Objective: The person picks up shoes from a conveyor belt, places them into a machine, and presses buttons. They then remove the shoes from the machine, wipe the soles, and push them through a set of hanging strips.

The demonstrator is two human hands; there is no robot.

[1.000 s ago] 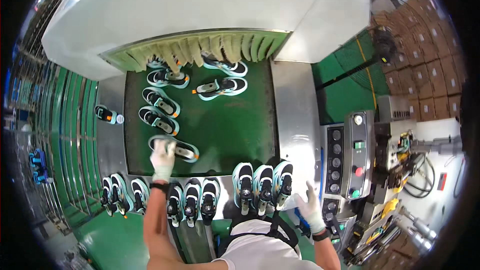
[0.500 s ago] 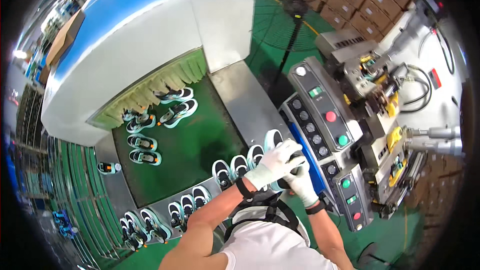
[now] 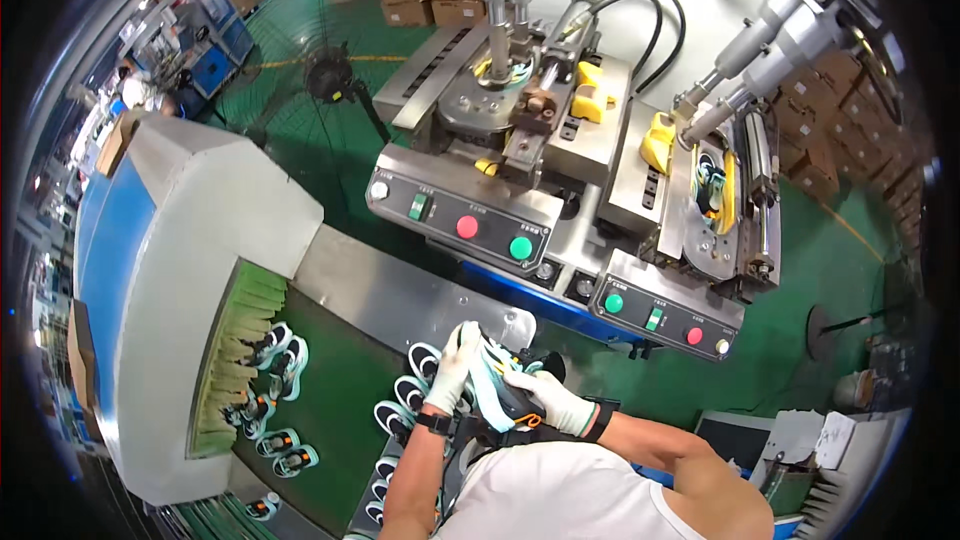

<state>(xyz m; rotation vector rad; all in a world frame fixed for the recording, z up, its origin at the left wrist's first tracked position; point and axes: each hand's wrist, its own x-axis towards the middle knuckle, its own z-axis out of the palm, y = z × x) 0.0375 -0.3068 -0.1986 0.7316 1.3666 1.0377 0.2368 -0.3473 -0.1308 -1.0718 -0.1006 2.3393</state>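
Both my hands wear white gloves and hold one sneaker (image 3: 487, 396), black above with a pale blue sole and an orange loop at one end. It is tilted in front of my chest. My left hand (image 3: 455, 368) grips the end farther from me, fingers wrapped over the sole edge. My right hand (image 3: 552, 402) is closed on its right side, near the dark upper. Just left of my left hand, similar sneakers (image 3: 395, 421) stand in a row along the metal ledge. My fingertips are partly hidden by the sneaker.
Ahead stands a two-station press with a left control panel (image 3: 465, 218) and a right control panel (image 3: 668, 305). A sneaker (image 3: 711, 186) sits in its right station. To the left, a green conveyor belt (image 3: 345, 410) carries several sneakers from a curtained housing (image 3: 190, 200). A fan (image 3: 328, 75) stands behind.
The view has swung right, bringing the press to the front. My hands, earlier close together by the end of the sneaker row, are now farther apart, with the sneaker plainly visible between them.
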